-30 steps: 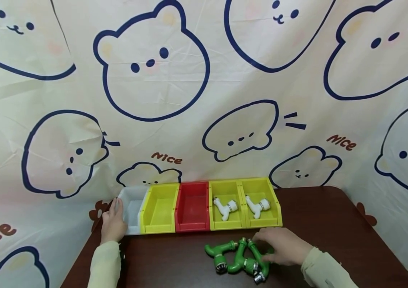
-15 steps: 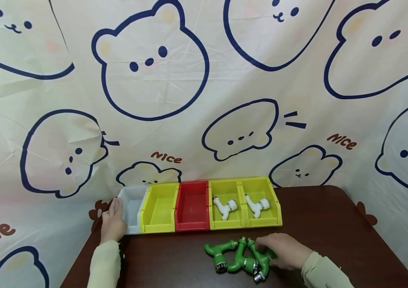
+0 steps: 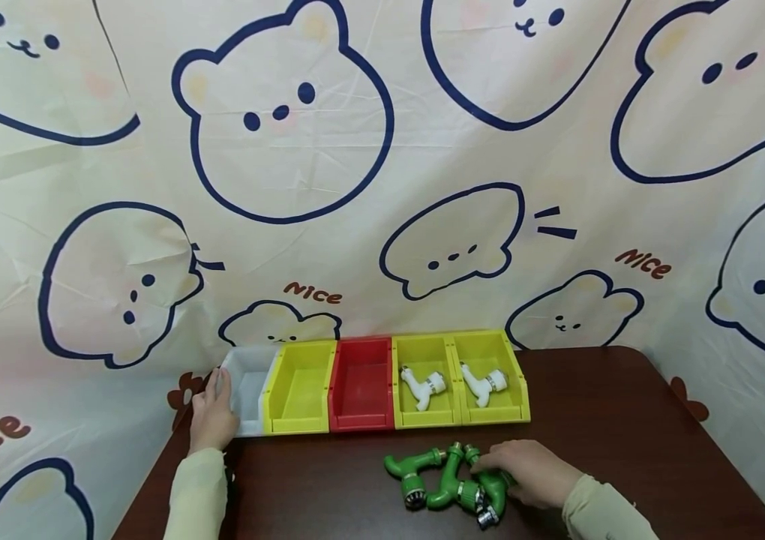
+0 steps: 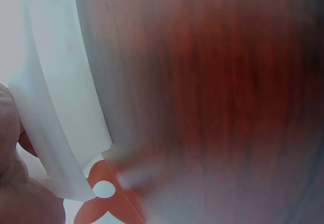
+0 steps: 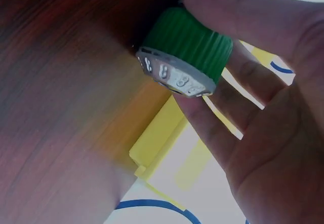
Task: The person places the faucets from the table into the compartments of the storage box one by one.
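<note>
From the head, five bins stand in a row at the far side of the brown table [image 3: 301,484]: a white bin [image 3: 252,390] on the left, a yellow bin [image 3: 301,386], a red bin [image 3: 363,381], then two more yellow ones. Each of those two holds a white tap. The left hand [image 3: 212,417] grips the side of the white bin; the left wrist view shows a bit of finger tucked behind that wall. Nearer, three green taps lie close together on the table, and the right hand [image 3: 527,468] is on the right green tap [image 3: 496,487]. The head view hides most of that grip, but the right wrist view shows thumb and fingers pinching a ridged green knob [image 5: 190,39]. Only there can you see bumpy marks on its silver end [image 5: 174,77].
</note>
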`<state>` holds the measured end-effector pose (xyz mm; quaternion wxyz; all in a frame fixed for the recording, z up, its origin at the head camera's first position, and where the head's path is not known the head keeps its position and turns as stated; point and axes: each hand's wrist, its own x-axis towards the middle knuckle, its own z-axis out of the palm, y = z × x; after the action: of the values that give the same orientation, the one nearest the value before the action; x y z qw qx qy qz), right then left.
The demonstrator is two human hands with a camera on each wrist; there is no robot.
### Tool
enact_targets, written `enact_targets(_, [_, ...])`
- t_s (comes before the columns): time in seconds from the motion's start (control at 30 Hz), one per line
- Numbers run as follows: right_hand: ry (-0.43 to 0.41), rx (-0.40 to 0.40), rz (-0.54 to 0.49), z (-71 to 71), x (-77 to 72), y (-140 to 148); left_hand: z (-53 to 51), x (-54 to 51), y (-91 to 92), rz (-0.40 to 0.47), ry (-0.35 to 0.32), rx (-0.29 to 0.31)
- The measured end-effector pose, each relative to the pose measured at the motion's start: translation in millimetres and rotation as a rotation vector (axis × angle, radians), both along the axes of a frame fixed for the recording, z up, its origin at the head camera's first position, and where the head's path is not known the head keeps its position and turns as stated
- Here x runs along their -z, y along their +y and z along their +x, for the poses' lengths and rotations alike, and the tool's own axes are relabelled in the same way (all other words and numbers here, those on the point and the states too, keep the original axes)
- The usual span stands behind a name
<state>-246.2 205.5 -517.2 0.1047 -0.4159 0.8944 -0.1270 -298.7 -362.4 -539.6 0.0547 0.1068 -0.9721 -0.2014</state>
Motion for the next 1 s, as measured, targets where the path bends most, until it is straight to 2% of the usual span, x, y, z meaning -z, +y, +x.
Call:
enact_targets(0.23, [0.003, -0.006, -0.010, 3.0, -8.7, 1.2, 0.3, 2.2, 0.6, 0.002, 0.011, -0.003])
enact_targets(0.47, [0.068, -0.002, -0.067, 2.8, -26.6, -1.1, -0.5, 3.0, -1.9, -0.003, 0.021, 0.006])
enact_targets(0.67, [0.139, -0.007, -0.091, -3.4, -42.1, -6.6, -0.3, 3.0, -2.2, -0.005, 0.027, 0.011])
enact_targets(1.0, [0.224, 0.002, -0.064, -19.8, -61.9, -18.9, 1.6, 1.8, -1.9, -0.014, 0.039, 0.031])
